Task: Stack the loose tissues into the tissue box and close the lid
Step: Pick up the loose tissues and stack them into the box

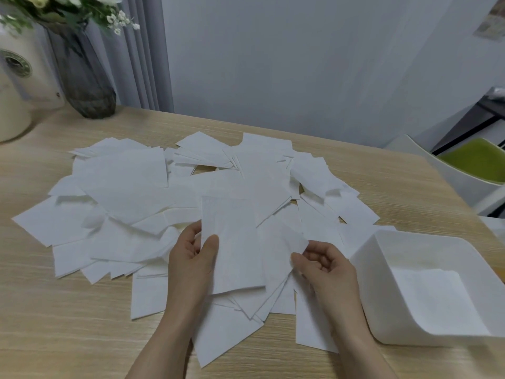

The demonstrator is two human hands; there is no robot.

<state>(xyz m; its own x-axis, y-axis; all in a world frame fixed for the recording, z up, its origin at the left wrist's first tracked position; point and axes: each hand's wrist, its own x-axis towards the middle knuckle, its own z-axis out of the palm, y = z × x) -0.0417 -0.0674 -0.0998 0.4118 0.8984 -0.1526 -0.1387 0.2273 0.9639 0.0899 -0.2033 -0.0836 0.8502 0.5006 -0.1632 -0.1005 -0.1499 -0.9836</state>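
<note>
Your left hand (191,255) pinches 1 tissue (232,247) and your right hand (325,266) another's corner (299,243), so a hasty pull may tear or scatter the pile (131,192).

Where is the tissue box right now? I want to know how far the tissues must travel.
In the head view the open white tissue box sits on the wooden table at lower right, just right of the right hand and the tissue pile.
</note>
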